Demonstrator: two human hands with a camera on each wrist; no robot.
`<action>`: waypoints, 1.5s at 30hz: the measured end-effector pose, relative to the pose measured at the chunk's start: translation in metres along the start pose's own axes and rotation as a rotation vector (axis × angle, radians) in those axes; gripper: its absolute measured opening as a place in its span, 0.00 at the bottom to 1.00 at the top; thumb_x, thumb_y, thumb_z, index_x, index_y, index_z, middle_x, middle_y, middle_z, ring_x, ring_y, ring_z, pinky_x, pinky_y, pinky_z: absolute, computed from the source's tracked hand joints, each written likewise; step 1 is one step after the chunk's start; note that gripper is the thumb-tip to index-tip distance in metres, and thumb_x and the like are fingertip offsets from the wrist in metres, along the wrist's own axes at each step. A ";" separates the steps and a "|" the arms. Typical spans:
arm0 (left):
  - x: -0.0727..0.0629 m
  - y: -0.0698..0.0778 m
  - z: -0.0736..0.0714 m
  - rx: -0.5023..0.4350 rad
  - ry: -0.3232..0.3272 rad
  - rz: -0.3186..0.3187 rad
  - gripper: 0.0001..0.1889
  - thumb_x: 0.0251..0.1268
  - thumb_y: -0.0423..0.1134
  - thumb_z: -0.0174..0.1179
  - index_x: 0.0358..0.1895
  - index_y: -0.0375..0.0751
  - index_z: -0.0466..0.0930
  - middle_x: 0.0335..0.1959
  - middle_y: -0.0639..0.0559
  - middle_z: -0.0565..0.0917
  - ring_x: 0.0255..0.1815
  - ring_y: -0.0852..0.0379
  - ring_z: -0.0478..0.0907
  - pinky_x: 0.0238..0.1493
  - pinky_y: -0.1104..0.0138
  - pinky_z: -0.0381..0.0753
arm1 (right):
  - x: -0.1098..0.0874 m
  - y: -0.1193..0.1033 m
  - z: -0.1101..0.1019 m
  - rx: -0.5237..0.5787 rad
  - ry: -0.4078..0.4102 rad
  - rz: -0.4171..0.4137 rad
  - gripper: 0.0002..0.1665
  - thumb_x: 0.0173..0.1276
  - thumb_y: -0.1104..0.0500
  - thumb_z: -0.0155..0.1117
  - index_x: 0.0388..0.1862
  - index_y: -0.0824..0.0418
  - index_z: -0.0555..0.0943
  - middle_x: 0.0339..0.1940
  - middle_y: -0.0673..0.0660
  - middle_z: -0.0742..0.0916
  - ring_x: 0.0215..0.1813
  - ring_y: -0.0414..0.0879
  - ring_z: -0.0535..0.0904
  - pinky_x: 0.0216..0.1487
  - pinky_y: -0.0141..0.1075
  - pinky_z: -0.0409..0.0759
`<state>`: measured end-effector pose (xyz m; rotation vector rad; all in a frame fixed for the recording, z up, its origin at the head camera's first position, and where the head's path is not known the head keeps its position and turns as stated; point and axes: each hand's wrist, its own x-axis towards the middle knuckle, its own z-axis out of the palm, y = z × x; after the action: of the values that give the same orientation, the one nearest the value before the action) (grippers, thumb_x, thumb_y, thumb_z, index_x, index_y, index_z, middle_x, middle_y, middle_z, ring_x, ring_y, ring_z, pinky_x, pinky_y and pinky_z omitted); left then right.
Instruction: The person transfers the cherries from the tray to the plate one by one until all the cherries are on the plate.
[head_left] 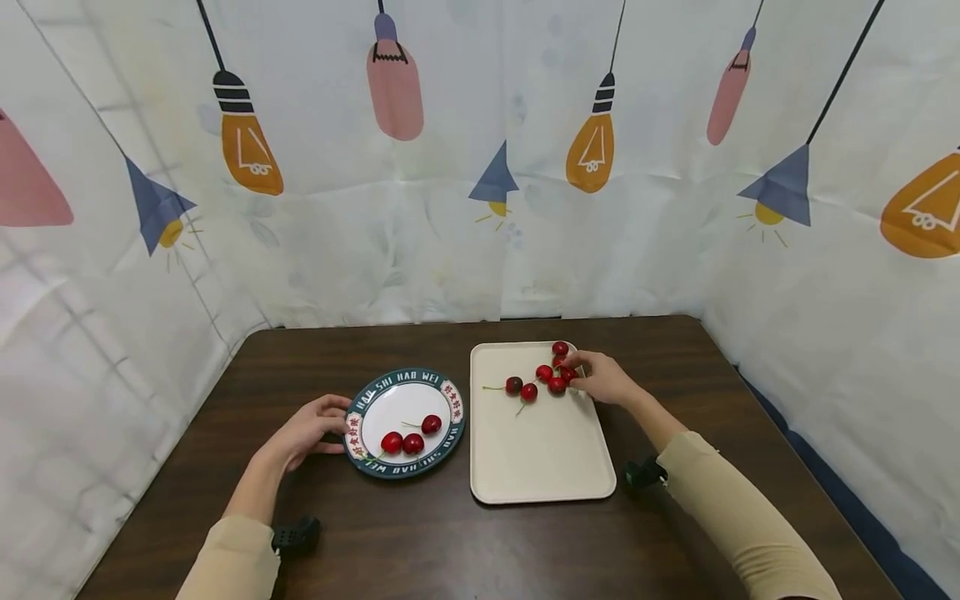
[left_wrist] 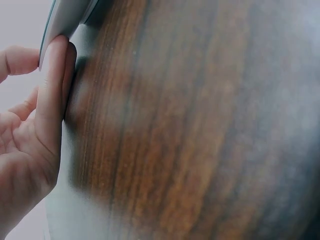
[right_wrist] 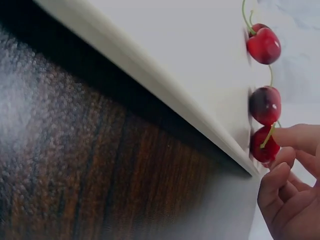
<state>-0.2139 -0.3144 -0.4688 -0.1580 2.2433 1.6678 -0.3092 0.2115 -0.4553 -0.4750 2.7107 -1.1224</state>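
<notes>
My left hand [head_left: 311, 429] pinches the left rim of a round white plate [head_left: 386, 410] with a dark green lettered border. In the left wrist view, fingers lie on both sides of the plate's edge [left_wrist: 62, 22]. Three red cherries [head_left: 413, 443] lie on the plate. My right hand [head_left: 606, 380] reaches over the right edge of a cream rectangular tray [head_left: 540, 450], pinching a cherry [right_wrist: 263, 142] between thumb and fingertips. Several more cherries [head_left: 528, 392], some with green stems, lie around it in the tray's far half.
Plate and tray stand side by side on a dark wooden table [head_left: 420, 533]. A white cloth [head_left: 442, 250] printed with lamps hangs behind and at both sides. Dark bands [head_left: 298, 535] sit on both wrists.
</notes>
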 end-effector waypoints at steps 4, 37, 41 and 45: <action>0.001 0.000 0.001 0.001 0.004 0.002 0.29 0.73 0.33 0.57 0.72 0.29 0.59 0.57 0.35 0.77 0.47 0.48 0.79 0.47 0.56 0.88 | 0.001 0.001 0.000 -0.015 -0.001 0.000 0.17 0.71 0.65 0.66 0.57 0.63 0.81 0.57 0.66 0.82 0.27 0.49 0.76 0.30 0.39 0.81; -0.001 0.001 0.000 -0.008 0.012 -0.015 0.29 0.72 0.33 0.58 0.72 0.29 0.60 0.54 0.37 0.77 0.46 0.47 0.78 0.46 0.56 0.88 | -0.001 -0.003 -0.007 -0.060 0.048 -0.018 0.16 0.70 0.60 0.70 0.54 0.62 0.81 0.53 0.61 0.84 0.56 0.59 0.78 0.55 0.54 0.81; -0.001 0.001 0.000 -0.011 0.014 -0.013 0.28 0.72 0.32 0.57 0.71 0.30 0.60 0.54 0.37 0.77 0.46 0.47 0.78 0.45 0.56 0.88 | 0.000 -0.010 -0.009 -0.051 0.060 -0.050 0.17 0.69 0.59 0.71 0.55 0.62 0.81 0.53 0.62 0.85 0.54 0.59 0.78 0.50 0.50 0.82; 0.000 0.002 0.000 -0.023 0.008 -0.014 0.28 0.72 0.32 0.58 0.71 0.29 0.60 0.54 0.37 0.77 0.46 0.47 0.78 0.44 0.57 0.89 | 0.003 -0.019 -0.007 -0.049 0.067 -0.075 0.17 0.68 0.59 0.72 0.54 0.61 0.82 0.52 0.60 0.85 0.52 0.58 0.78 0.47 0.49 0.81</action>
<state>-0.2141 -0.3141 -0.4672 -0.1854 2.2240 1.6893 -0.3100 0.2027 -0.4372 -0.5608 2.8060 -1.1111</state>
